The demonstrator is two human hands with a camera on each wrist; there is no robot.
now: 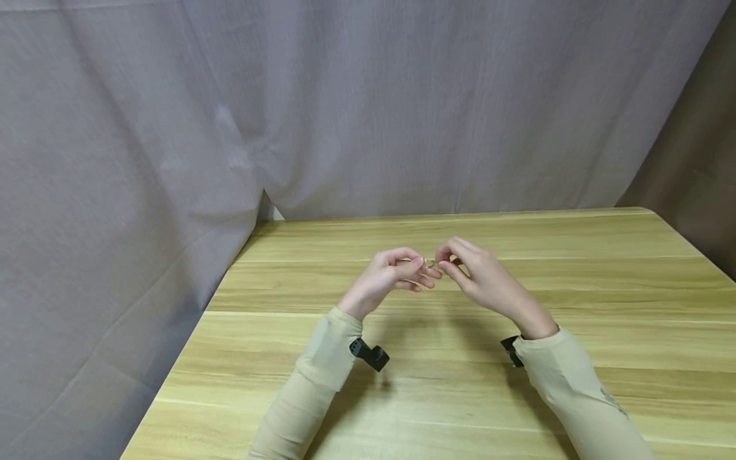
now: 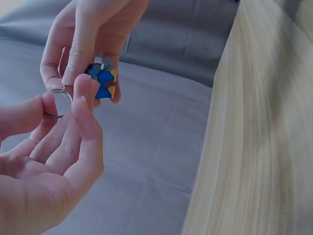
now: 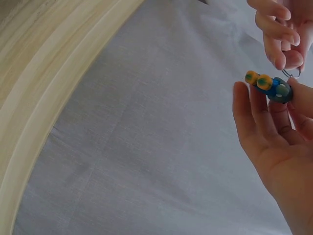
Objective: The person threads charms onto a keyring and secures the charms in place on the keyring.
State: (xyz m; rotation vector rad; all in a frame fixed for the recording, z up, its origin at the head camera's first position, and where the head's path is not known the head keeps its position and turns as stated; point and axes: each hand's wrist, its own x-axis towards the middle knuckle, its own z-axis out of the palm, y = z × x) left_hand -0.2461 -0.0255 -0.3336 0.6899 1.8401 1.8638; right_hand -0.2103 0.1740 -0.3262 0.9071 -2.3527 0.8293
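Note:
Above the table, my left hand (image 1: 390,276) and right hand (image 1: 484,276) meet over a small keychain. Thumb and fingers of the left hand pinch its silver metal ring (image 2: 59,116). My right hand holds the top of the keychain beside the ring, its thumb against the join. From there a small blue figure (image 2: 104,84) with yellow parts sticks out; the right wrist view shows the figure (image 3: 272,88) with two round yellow ends pointing away from the thumb. In the head view the fingers hide most of the keychain.
A wood-grain table (image 1: 247,370) lies under both hands. Grey cloth (image 1: 374,115) hangs behind it and along its left side. Black wrist mounts (image 1: 370,355) sit on both beige sleeves (image 1: 305,399).

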